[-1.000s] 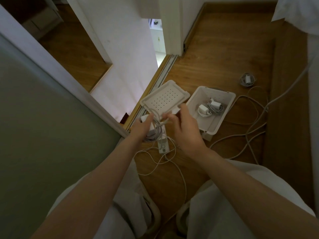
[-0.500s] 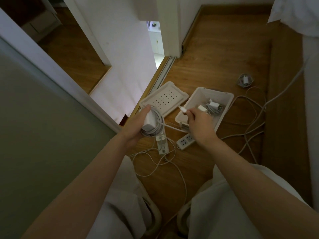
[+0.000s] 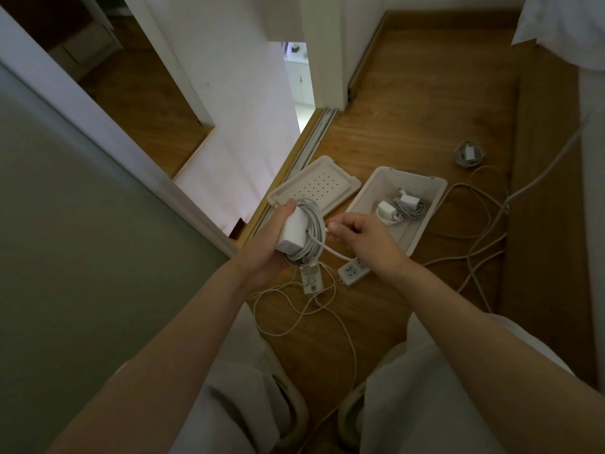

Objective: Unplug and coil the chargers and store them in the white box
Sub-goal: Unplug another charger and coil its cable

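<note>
Our left hand (image 3: pixel 269 249) grips the coiled charger (image 3: pixel 294 229), our right hand (image 3: pixel 366 239) pinches its cable tail (image 3: pixel 331 251); untucked, it may uncoil.

We are looking down at a wooden floor (image 3: pixel 419 119) in dim light; a white wall (image 3: pixel 235 103) is rising ahead, a narrow doorway (image 3: pixel 299 83) beside it is glowing brighter, and a grey-green panel (image 3: pixel 59 240) is filling our left

Right hand (image 3: pixel 363 237) back from the white box (image 3: pixel 415 229), now beside the coiled charger (image 3: pixel 296 229), cable (image 3: pixel 332 251) between its fingers (image 3: pixel 337 226).
</note>
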The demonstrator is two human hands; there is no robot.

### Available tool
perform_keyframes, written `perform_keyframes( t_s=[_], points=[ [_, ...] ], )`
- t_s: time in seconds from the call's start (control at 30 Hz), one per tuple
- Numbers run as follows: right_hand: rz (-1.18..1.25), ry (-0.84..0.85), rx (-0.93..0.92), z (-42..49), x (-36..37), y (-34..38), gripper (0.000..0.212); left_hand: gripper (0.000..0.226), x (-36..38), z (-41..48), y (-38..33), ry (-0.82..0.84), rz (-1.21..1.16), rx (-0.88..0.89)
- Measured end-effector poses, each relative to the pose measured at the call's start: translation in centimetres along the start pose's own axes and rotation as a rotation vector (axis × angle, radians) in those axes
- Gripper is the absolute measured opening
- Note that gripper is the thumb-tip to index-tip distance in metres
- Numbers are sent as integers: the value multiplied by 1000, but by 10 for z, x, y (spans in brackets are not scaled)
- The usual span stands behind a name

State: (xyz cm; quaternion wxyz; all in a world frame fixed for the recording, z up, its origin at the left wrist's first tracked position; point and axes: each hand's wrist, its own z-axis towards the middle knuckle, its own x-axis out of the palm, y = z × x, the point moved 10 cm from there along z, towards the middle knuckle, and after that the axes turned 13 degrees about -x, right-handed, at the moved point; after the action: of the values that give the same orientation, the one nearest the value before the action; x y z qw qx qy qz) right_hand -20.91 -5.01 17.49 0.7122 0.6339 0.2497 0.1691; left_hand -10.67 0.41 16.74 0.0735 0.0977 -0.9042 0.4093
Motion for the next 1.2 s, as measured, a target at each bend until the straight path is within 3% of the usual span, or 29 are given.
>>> perform_keyframes(
  t_s=[0.2,0.4,0.53,0.7,0.87,1.03,1.2],
  points=[
    [100,59,121,-6,12,-18,32,36,-1,1,2,-51,85,-2],
    [47,190,153,-10,21,-19,29,43,-11,2,-1,-180,201,23],
    [154,266,214,-18,35,-17,26,44,-17,5,0,-236,236,41],
    [101,126,193,-15,26,-18,22,33,-23,11,-4,-289,176,72],
    [151,-66,203,-14,6,-22,29,43,-23,21,7,-308,201,43],
    [121,31,174,-9,9,-16,14,32,-25,18,3,-369,267,68],
    [124,90,173,-16,19,-1,46,39,-35,17,1,-438,219,79]
  ],
)
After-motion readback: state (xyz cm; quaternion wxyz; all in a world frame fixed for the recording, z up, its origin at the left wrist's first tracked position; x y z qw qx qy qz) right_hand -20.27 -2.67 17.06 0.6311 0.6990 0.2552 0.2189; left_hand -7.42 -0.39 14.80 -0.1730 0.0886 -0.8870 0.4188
